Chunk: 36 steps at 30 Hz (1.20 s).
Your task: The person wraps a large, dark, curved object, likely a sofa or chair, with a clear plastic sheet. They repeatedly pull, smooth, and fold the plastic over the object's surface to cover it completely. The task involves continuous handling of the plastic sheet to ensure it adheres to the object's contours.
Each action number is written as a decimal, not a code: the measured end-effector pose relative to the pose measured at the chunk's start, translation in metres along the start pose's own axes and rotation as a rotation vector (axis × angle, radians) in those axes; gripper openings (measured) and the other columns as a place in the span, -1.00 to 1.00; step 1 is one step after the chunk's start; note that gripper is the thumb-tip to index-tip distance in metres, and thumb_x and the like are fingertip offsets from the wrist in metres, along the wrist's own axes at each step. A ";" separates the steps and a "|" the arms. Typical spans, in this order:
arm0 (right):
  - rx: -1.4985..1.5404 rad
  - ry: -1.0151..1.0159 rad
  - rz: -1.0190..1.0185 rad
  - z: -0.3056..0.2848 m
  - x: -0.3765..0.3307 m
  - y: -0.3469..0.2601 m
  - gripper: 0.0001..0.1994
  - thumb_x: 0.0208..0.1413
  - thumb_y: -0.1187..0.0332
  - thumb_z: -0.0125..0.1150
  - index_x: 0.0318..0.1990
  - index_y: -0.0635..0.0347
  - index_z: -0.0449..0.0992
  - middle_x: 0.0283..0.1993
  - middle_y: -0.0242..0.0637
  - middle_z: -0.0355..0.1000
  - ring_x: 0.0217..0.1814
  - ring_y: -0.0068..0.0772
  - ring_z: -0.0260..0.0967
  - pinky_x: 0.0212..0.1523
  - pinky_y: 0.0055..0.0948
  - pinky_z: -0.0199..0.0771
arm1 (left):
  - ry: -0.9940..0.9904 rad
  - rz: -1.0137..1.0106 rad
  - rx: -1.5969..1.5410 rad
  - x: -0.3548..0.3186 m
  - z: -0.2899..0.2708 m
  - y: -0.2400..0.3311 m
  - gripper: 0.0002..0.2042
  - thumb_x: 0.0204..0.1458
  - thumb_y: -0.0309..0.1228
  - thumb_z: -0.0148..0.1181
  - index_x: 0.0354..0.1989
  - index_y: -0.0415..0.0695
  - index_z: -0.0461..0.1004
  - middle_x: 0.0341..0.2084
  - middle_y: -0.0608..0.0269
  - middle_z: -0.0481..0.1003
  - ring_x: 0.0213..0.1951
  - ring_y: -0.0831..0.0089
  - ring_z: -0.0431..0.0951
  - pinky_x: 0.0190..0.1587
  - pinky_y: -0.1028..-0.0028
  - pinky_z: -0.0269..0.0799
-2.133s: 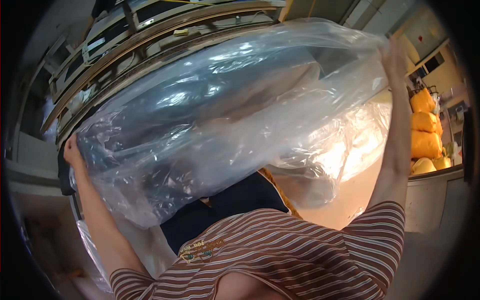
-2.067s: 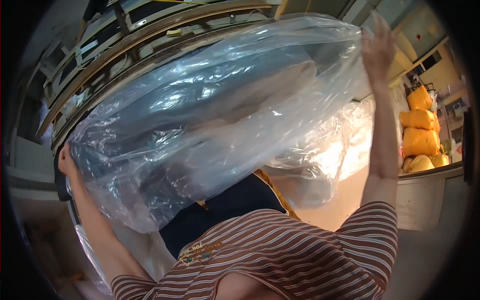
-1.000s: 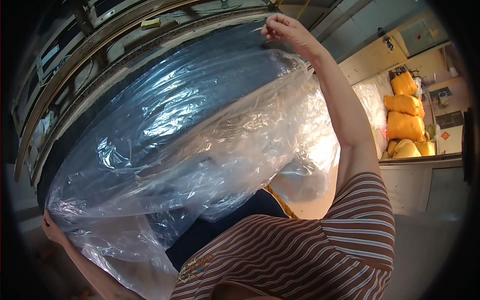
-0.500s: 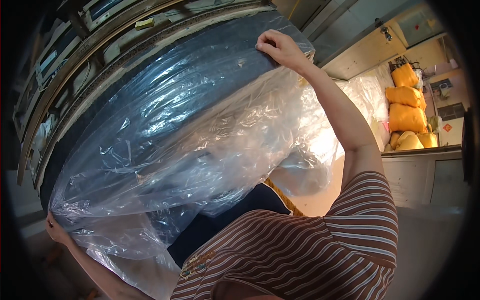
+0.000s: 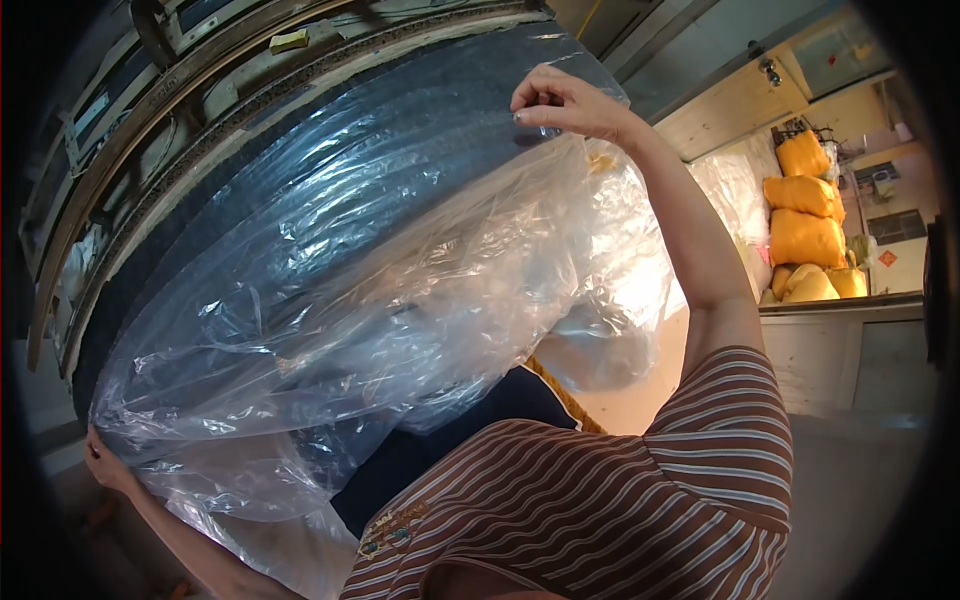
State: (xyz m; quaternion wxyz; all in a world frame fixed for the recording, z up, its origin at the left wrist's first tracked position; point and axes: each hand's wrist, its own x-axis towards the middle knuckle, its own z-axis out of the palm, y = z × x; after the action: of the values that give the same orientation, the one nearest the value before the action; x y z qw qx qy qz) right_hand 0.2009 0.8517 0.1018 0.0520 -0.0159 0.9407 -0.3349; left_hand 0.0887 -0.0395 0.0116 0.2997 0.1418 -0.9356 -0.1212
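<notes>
A large sheet of clear plastic film (image 5: 330, 240) lies in wrinkled folds over a dark, smooth work surface (image 5: 440, 110) and drapes toward my body. At the far left, my left hand (image 5: 108, 465) is closed on the gathered edge of the plastic film. My right hand (image 5: 572, 108) is at the upper right, just above the dark surface and beside the far edge of the film. Its fingers are loosely curled, with a gap between them and the thumb, and I see no film between them.
Metal rails and a curved frame (image 5: 150, 130) run behind the work surface, with a small yellow block (image 5: 289, 41) on them. More crumpled film (image 5: 640, 250) hangs at the right. Beyond it are stacked orange bundles (image 5: 808, 238) and a wooden panel (image 5: 735, 105).
My right hand has shifted slightly nearer and its fingers have loosened. The film edge beneath it has sagged toward me. My left hand stays nearly in place, still holding the film.
</notes>
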 end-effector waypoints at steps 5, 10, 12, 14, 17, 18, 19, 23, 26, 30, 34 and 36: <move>0.234 0.205 -0.027 0.008 0.006 0.019 -0.85 0.09 0.29 0.20 -0.33 0.18 0.50 -0.33 -0.49 0.34 -0.30 -0.62 0.24 -0.24 -0.58 0.23 | -0.054 -0.045 -0.055 -0.001 -0.006 0.006 -0.61 0.10 -0.06 0.11 -0.16 -0.15 0.57 -0.21 0.20 0.55 -0.18 0.36 0.50 -0.06 0.46 0.33; -0.121 0.655 -0.058 0.032 0.061 -0.003 -0.81 0.06 0.21 0.16 -0.34 0.12 0.53 -0.36 -0.30 0.50 -0.27 -0.29 0.46 -0.28 -0.37 0.38 | 0.019 -0.028 -0.062 -0.002 -0.006 0.007 -0.63 0.11 -0.08 0.10 -0.16 -0.16 0.56 -0.22 0.18 0.55 -0.22 0.38 0.48 -0.08 0.45 0.32; -0.176 0.732 -0.039 0.038 0.081 -0.001 -0.81 0.02 0.19 0.17 -0.32 0.07 0.55 -0.37 -0.24 0.50 -0.26 -0.12 0.45 -0.27 -0.25 0.41 | 0.026 -0.019 -0.157 -0.004 -0.010 0.011 -0.62 0.11 -0.09 0.10 -0.13 -0.16 0.55 -0.23 0.17 0.55 -0.21 0.39 0.49 -0.07 0.46 0.32; -0.247 0.748 -0.057 0.047 0.094 0.009 -0.80 -0.01 0.18 0.19 -0.34 0.07 0.55 -0.41 -0.26 0.50 -0.30 -0.12 0.46 -0.26 -0.21 0.41 | 0.019 -0.052 -0.284 -0.002 -0.039 -0.004 -0.65 0.15 -0.17 0.10 -0.07 -0.21 0.52 -0.19 0.21 0.54 -0.15 0.46 0.47 -0.02 0.52 0.30; -0.234 0.682 -0.035 0.043 0.097 0.010 -0.77 -0.03 0.15 0.22 -0.33 0.09 0.56 -0.41 -0.27 0.49 -0.32 -0.21 0.45 -0.28 -0.28 0.39 | -0.073 -0.154 -0.370 -0.008 -0.101 -0.035 -0.69 0.18 -0.27 0.07 -0.03 -0.24 0.50 -0.11 0.28 0.51 -0.10 0.51 0.43 0.01 0.54 0.29; -0.245 0.647 -0.011 0.038 0.093 0.013 -0.76 -0.02 0.14 0.22 -0.31 0.09 0.56 -0.41 -0.28 0.49 -0.33 -0.25 0.44 -0.29 -0.32 0.38 | -0.106 -0.112 -0.357 -0.023 -0.119 -0.013 -0.69 0.18 -0.27 0.07 -0.06 -0.25 0.50 -0.16 0.32 0.51 -0.12 0.51 0.43 0.01 0.54 0.28; -0.217 0.616 0.006 0.039 0.095 0.013 -0.75 -0.03 0.14 0.23 -0.31 0.10 0.56 -0.41 -0.28 0.48 -0.31 -0.25 0.45 -0.28 -0.32 0.38 | -0.161 -0.118 -0.344 -0.029 -0.148 -0.016 -0.68 0.19 -0.25 0.06 -0.06 -0.24 0.49 -0.19 0.31 0.51 -0.13 0.52 0.42 0.00 0.55 0.28; -0.166 0.633 -0.031 0.043 0.102 0.010 -0.74 -0.03 0.14 0.24 -0.29 0.11 0.55 -0.36 -0.27 0.48 -0.27 -0.26 0.45 -0.25 -0.33 0.38 | -0.492 -0.023 -0.354 -0.055 -0.224 -0.064 -0.69 0.20 -0.24 0.03 -0.09 -0.23 0.49 -0.25 0.34 0.48 -0.17 0.54 0.38 -0.04 0.56 0.27; -0.210 0.652 -0.185 0.044 0.110 0.022 -0.78 0.01 0.19 0.21 -0.28 0.11 0.53 -0.31 -0.25 0.47 -0.23 -0.26 0.43 -0.21 -0.35 0.37 | -0.447 -0.188 -0.518 -0.081 -0.216 -0.050 -0.69 0.20 -0.22 0.03 -0.05 -0.18 0.48 -0.22 0.38 0.46 -0.16 0.52 0.37 -0.05 0.54 0.25; -0.071 0.908 -0.385 0.005 0.132 0.018 -0.79 0.07 0.23 0.09 -0.30 0.16 0.52 -0.30 -0.11 0.44 -0.16 -0.07 0.40 -0.13 -0.20 0.35 | -0.080 -0.450 -0.996 -0.064 -0.166 -0.018 -0.63 0.23 -0.13 -0.06 0.11 -0.06 0.32 -0.02 0.38 0.38 0.05 0.50 0.30 0.09 0.43 0.17; 0.711 0.885 -0.235 -0.044 0.145 -0.009 -0.70 0.19 0.17 0.04 -0.05 0.17 0.41 -0.17 -0.33 0.34 -0.10 -0.43 0.31 -0.12 -0.42 0.37 | 0.039 -0.307 -1.065 -0.011 -0.129 0.005 -0.65 0.21 -0.20 -0.04 0.03 -0.18 0.36 -0.10 0.28 0.42 -0.07 0.45 0.39 0.02 0.43 0.28; -0.057 0.996 0.065 -0.038 0.150 0.001 -0.78 0.17 0.26 0.03 -0.24 0.25 0.44 -0.38 -0.32 0.42 -0.30 -0.44 0.34 -0.21 -0.45 0.34 | 0.008 -0.344 -0.712 0.006 -0.060 0.026 -0.70 0.17 -0.20 0.04 -0.09 -0.16 0.45 -0.28 0.38 0.44 -0.22 0.52 0.39 -0.10 0.50 0.29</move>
State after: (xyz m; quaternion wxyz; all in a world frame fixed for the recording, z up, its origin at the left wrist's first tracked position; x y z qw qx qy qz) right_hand 0.0477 0.8662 0.1173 -0.3938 0.1738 0.8600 -0.2741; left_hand 0.1142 -0.0256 0.0705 0.3091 0.1844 -0.7965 -0.4860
